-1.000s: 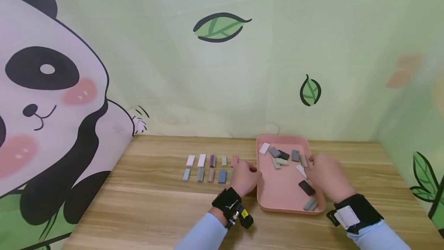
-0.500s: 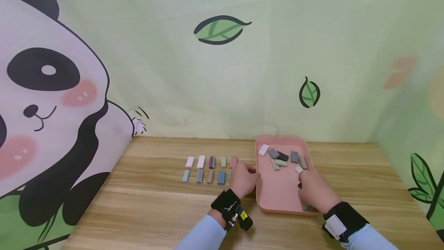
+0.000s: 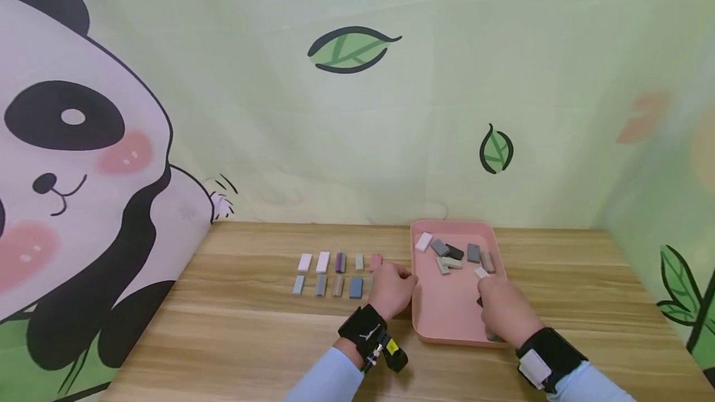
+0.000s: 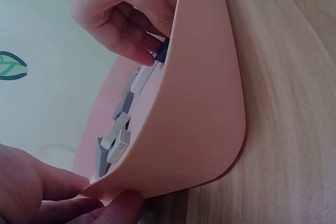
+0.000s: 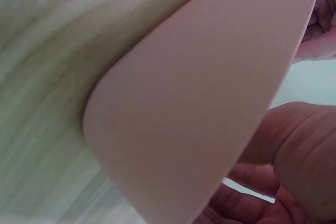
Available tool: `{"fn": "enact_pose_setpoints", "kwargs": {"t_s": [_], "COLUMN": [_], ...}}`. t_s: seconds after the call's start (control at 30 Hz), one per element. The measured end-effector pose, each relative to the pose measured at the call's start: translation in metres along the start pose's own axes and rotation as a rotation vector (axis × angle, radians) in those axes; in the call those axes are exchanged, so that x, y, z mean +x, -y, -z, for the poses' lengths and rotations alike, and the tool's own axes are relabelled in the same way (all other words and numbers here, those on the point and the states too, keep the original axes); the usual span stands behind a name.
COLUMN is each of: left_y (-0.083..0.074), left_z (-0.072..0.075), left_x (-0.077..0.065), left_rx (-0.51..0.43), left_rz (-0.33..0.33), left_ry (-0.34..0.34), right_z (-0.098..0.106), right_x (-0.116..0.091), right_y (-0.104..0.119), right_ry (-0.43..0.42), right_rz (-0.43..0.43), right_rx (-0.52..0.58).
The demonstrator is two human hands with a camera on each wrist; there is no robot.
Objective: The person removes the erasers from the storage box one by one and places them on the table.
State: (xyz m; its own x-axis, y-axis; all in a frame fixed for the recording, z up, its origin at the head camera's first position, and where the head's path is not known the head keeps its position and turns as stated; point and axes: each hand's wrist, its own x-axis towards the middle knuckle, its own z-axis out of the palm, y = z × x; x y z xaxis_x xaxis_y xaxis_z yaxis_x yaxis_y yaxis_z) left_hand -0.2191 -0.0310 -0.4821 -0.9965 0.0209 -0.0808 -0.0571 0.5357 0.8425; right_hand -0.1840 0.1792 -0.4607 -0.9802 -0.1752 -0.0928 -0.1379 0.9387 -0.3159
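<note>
Our left hand (image 3: 393,290) pinches the pink tray (image 3: 447,312) by its rim; inside it, our right hand (image 3: 507,309) pinches a dark block (image 4: 162,52).

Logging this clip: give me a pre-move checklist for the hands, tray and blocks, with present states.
1. Pink tray resting on the table: ok.
2. Left hand pinching the tray's rim: ok.
3. Right hand at the dark block: ok.
4. Firm grip on that block: cannot tell.
5. Far-end blocks in the tray lying apart: not ok, several are bunched.
6. Front row of blocks fully visible: not ok, left hand covers its right end.
</note>
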Motion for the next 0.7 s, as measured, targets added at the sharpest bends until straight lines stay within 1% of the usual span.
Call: {"fn": "enact_pose_setpoints", "kwargs": {"t_s": [0.17, 0.3, 0.5, 0.7], "left_y": [-0.0005, 0.0018, 0.004, 0.002], "left_z": [-0.0018, -0.0033, -0.0031, -0.0033], "left_x": [0.0014, 0.0015, 0.0037, 0.005], "left_rx": [-0.007, -0.011, -0.003, 0.009], "left_rz": [0.025, 0.028, 0.028, 0.039], "left_ry": [0.01, 0.015, 0.01, 0.015], "right_z": [0.0018, -0.0013, -0.003, -0.0039], "right_x": [0.002, 0.0034, 0.0071, 0.0097], "right_y": [-0.0024, -0.0039, -0.004, -0.006], "right_ry": [0.025, 0.041, 0.05, 0.06], "right_rz": [-0.008, -0.019, 0.012, 0.027], "right_rx": [0.046, 0.081, 0.065, 0.101]}}
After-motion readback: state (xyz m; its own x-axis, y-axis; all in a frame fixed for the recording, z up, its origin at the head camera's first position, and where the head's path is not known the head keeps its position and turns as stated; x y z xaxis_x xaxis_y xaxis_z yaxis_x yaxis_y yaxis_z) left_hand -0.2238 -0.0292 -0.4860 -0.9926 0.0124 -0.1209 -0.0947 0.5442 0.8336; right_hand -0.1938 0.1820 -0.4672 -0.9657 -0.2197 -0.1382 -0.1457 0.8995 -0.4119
